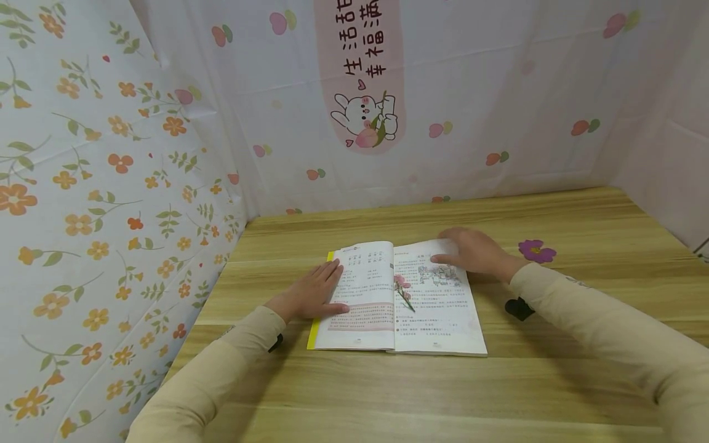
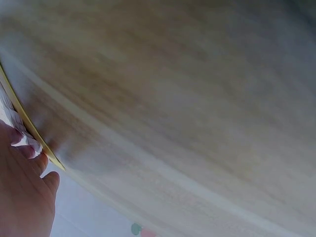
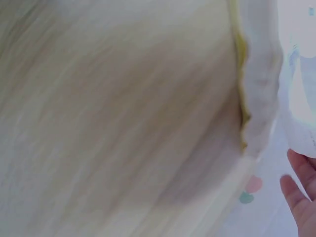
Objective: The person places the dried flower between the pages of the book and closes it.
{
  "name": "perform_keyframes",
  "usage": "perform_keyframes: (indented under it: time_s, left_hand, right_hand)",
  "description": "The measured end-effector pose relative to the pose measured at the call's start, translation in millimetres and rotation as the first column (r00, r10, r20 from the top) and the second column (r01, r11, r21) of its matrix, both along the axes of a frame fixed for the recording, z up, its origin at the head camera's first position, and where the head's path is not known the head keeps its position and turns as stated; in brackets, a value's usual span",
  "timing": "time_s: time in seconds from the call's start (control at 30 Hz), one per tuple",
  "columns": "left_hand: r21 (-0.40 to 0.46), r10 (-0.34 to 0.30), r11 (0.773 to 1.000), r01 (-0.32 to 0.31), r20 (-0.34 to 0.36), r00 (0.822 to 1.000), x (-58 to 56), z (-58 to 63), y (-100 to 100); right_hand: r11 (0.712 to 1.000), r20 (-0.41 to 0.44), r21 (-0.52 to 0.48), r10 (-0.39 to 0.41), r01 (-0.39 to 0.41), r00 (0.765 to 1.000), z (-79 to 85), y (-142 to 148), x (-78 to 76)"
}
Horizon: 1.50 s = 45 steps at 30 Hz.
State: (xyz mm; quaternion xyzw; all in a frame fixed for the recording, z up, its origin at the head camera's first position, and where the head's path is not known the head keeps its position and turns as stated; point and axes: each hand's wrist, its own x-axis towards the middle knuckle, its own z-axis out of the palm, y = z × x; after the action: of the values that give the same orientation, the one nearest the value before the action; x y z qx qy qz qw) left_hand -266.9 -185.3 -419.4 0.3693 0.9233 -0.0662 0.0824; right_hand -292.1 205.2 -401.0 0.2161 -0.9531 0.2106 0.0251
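An open book (image 1: 437,335) with printed pages and a yellow cover edge lies on the table. A pink flower sprig (image 1: 406,294) with a green stem lies by its middle fold, mostly on the right page. My left hand (image 1: 312,292) rests on the left page's outer edge, thumb spread; the left wrist view shows fingers (image 2: 37,163) at the yellow edge. At the upper right page corner is my right hand (image 1: 479,251), thumb over the page. In the right wrist view, spread fingers (image 3: 303,173) touch a page (image 3: 298,106) that curves up.
A purple flower (image 1: 537,250) with a yellow centre lies on the wooden table (image 1: 443,394), right of the book. Dark pieces show by both wrists. Patterned cloth (image 1: 471,92) hangs behind the table, and floral cloth (image 1: 111,215) hangs along the left.
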Motion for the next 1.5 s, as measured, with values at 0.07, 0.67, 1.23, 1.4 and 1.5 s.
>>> perform_keyframes:
  time_s: [0.07, 0.67, 1.23, 1.4, 1.5]
  left_hand:
    - [0.001, -0.002, 1.000, 0.002, -0.005, 1.000, 0.4, 0.0, 0]
    - [-0.003, -0.001, 1.000, 0.001, -0.010, 1.000, -0.3, -1.8, -1]
    - [0.007, -0.003, 1.000, 0.003, -0.008, 1.000, -0.4, -1.8, -2]
    - [-0.011, -0.005, 1.000, 0.004, -0.013, 1.000, -0.8, -2.2, -2]
    - [-0.033, -0.018, 0.999, 0.018, -0.026, 0.999, -0.6, -2.3, -3]
  right_hand:
    - [0.997, 0.030, -0.073, -0.020, 0.022, 0.999, 4.9, -2, 1.3]
    - [0.717, 0.407, -0.650, 0.051, 0.250, 0.912, 37.4, -18, 15.6]
    - [0.611, 0.486, -0.778, 0.434, 0.149, 0.759, 20.3, -59, 54.7]
    - [0.650, 0.458, -0.758, 0.468, 0.057, 0.756, 13.3, -73, 65.0]
    - [0.666, 0.445, -0.745, 0.448, 0.042, 0.775, 11.0, -82, 70.6]
